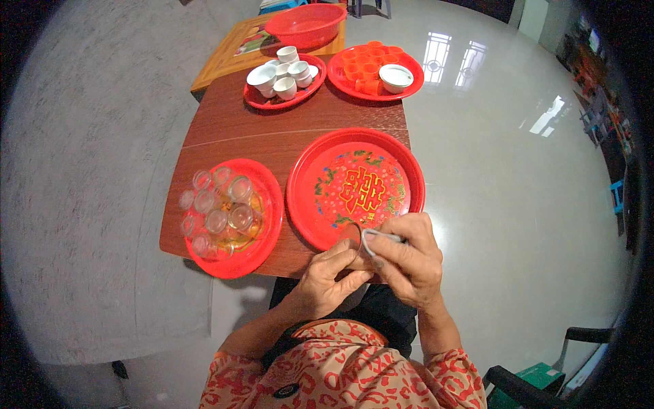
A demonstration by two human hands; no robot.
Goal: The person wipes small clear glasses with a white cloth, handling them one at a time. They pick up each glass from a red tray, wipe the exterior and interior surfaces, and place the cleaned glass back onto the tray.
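Close to my body, at the near edge of the table, my left hand [329,281] is closed around a small clear glass [351,236], partly hidden by the fingers. My right hand [413,262] pinches a pale grey cloth [372,240] right at the rim of that glass. Just beyond both hands lies a round red tray [298,204] with a printed floral pattern and gold characters; nothing stands on it. To the left, a second red tray [274,198] carries several clear glasses [216,219], some upside down.
At the far side of the brown table [225,136], one red tray [253,104] holds white cups [285,87]. Another tray [409,61] bears orange cups [368,68] and a white bowl [396,78]. Behind them a red basin [306,27] sits on a wooden table. A black armrest [519,388] is at lower right.
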